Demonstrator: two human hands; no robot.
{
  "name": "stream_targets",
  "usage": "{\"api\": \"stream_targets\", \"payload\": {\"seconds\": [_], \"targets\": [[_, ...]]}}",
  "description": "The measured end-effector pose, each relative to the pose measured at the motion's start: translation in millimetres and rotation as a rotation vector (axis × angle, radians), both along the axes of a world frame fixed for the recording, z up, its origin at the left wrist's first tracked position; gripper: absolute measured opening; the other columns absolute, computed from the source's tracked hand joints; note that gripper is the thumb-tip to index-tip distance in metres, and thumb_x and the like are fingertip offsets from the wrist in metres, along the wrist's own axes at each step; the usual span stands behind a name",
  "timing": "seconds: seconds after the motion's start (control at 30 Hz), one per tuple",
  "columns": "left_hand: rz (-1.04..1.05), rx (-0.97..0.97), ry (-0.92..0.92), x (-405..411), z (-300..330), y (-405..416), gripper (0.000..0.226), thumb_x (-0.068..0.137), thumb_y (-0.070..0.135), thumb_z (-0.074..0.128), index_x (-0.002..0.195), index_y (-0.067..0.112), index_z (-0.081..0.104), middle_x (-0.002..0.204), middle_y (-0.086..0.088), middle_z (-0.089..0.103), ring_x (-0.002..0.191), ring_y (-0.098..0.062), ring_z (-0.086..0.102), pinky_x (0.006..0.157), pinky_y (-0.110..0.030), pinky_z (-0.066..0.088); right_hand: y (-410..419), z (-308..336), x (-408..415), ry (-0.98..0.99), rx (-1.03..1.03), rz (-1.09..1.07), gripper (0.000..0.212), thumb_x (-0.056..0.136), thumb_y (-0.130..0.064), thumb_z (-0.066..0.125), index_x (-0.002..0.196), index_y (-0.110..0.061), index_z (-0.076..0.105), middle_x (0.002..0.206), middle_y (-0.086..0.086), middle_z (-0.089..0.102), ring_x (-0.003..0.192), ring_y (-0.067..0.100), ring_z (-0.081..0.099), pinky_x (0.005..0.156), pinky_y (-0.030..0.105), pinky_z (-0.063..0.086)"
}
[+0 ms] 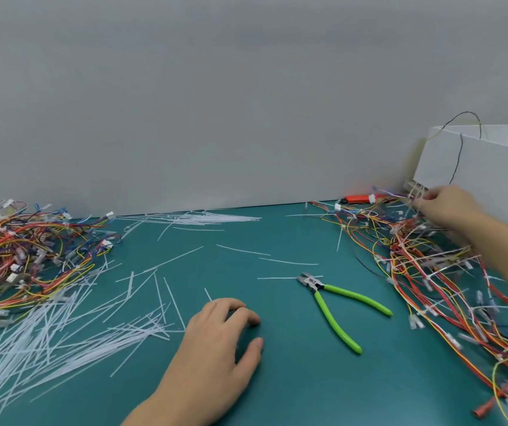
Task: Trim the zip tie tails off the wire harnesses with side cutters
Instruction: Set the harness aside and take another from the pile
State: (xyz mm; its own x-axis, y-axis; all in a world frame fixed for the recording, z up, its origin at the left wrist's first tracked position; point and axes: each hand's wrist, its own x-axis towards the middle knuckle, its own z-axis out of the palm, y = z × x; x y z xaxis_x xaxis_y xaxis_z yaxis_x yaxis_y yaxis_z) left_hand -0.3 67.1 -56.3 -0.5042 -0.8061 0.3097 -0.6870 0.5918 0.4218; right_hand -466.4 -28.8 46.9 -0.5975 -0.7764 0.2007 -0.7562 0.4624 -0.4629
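At the far right edge of the desk (292,379), the right hand (449,207) has its grip curled round a wire harness (415,195) bristling with untrimmed white zip tie tails, at the top of the heap; motion blur hides exactly how the fingers lie. Just beneath and toward the person from that grip spreads the right-hand pile of harnesses (449,287), whose ties still stick out long, so this looks like the stock yet to be cut. Behind the grip stands a white box (474,167) with a few wires trailing over its rim. Left of the grip and nearer the person, the green-handled side cutters (335,299) lie untouched, jaws slightly apart. Farther left the left hand (218,342) rests loosely curled on the desk, holding nothing. Beyond it lie scattered cut tails (62,333) and, farthest left, a second harness pile (22,256), probably the finished ones. Judging by both piles, the work is roughly midway.
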Motion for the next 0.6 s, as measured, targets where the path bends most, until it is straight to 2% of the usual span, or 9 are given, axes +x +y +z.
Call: {"api": "stream_targets", "payload": {"seconds": [0.1, 0.17, 0.23, 0.3, 0.37, 0.43, 0.47, 0.57, 0.6], "targets": [[-0.001, -0.002, -0.007, 0, -1, 0, 0.035, 0.094, 0.060, 0.038, 0.120, 0.043, 0.054, 0.123, 0.030, 0.039, 0.126, 0.010, 0.030, 0.109, -0.020, 0.026, 14, 35, 0, 0.003, -0.224, -0.034, 0.029, 0.103, -0.037, 0.061, 0.103, -0.012, 0.075, 0.094, 0.011, 0.075, 0.093, 0.035, 0.069, 0.088, 0.048, 0.057], [-0.001, -0.006, -0.003, 1, 0, 1, 0.029, 0.097, 0.056, 0.044, 0.120, 0.042, 0.055, 0.122, 0.030, 0.040, 0.126, 0.009, 0.031, 0.109, -0.021, 0.026, 23, 63, 3, 0.069, -0.329, -0.055, 0.024, 0.098, -0.039, 0.064, 0.100, -0.018, 0.075, 0.092, 0.010, 0.074, 0.093, 0.032, 0.068, 0.089, 0.047, 0.059], [0.000, -0.014, -0.012, 1, 1, 2, 0.026, 0.099, 0.053, 0.048, 0.120, 0.042, 0.055, 0.123, 0.029, 0.041, 0.126, 0.008, 0.033, 0.108, -0.020, 0.027, 28, 91, 4, -0.055, -0.388, -0.035, 0.021, 0.094, -0.036, 0.069, 0.103, -0.017, 0.073, 0.085, 0.009, 0.066, 0.077, 0.028, 0.064, 0.069, 0.042, 0.065], [0.004, -0.012, -0.018, 1, 1, 3, 0.025, 0.099, 0.051, 0.049, 0.121, 0.042, 0.055, 0.123, 0.028, 0.042, 0.127, 0.006, 0.034, 0.109, -0.021, 0.027, 30, 113, 5, -0.249, -0.268, 0.042, 0.020, 0.097, -0.030, 0.070, 0.104, -0.012, 0.068, 0.079, 0.008, 0.059, 0.064, 0.021, 0.054, 0.043, 0.029, 0.058], [0.004, -0.007, -0.014, 1, 2, 3, 0.024, 0.099, 0.051, 0.050, 0.121, 0.041, 0.056, 0.123, 0.028, 0.042, 0.126, 0.005, 0.035, 0.108, -0.021, 0.027, 33, 126, 6, -0.307, -0.129, 0.105, 0.018, 0.101, -0.030, 0.066, 0.100, -0.012, 0.063, 0.081, 0.009, 0.061, 0.064, 0.019, 0.053, 0.047, 0.027, 0.057], [0.003, -0.011, -0.012, 1, 2, 3, 0.024, 0.099, 0.051, 0.050, 0.121, 0.041, 0.056, 0.122, 0.028, 0.042, 0.126, 0.006, 0.034, 0.107, -0.020, 0.027, 34, 135, 11, -0.272, -0.140, 0.124, 0.017, 0.103, -0.026, 0.063, 0.096, -0.011, 0.064, 0.085, 0.010, 0.065, 0.067, 0.019, 0.057, 0.061, 0.030, 0.053], [0.004, -0.012, -0.008, 1, 1, 3, 0.024, 0.099, 0.050, 0.051, 0.121, 0.041, 0.056, 0.122, 0.028, 0.043, 0.126, 0.006, 0.035, 0.107, -0.020, 0.027, 33, 138, 14, -0.254, -0.179, 0.121, 0.017, 0.102, -0.024, 0.061, 0.092, -0.010, 0.063, 0.084, 0.010, 0.064, 0.066, 0.019, 0.057, 0.061, 0.029, 0.050], [-0.002, -0.015, -0.017, 2, 2, 3, 0.024, 0.099, 0.051, 0.051, 0.121, 0.041, 0.056, 0.123, 0.027, 0.043, 0.125, 0.005, 0.037, 0.109, -0.022, 0.029, 34, 141, 21, -0.342, -0.168, 0.130, 0.023, 0.102, -0.019, 0.056, 0.080, -0.012, 0.054, 0.072, 0.007, 0.051, 0.055, 0.017, 0.042, 0.042, 0.019, 0.035], [-0.003, -0.018, -0.016, 2, 2, 3, 0.025, 0.099, 0.051, 0.050, 0.121, 0.041, 0.056, 0.123, 0.027, 0.043, 0.125, 0.005, 0.037, 0.109, -0.022, 0.030, 35, 140, 19, -0.301, -0.124, 0.129, 0.023, 0.101, -0.018, 0.058, 0.079, -0.012, 0.055, 0.070, 0.007, 0.048, 0.055, 0.018, 0.037, 0.039, 0.018, 0.030]]}}
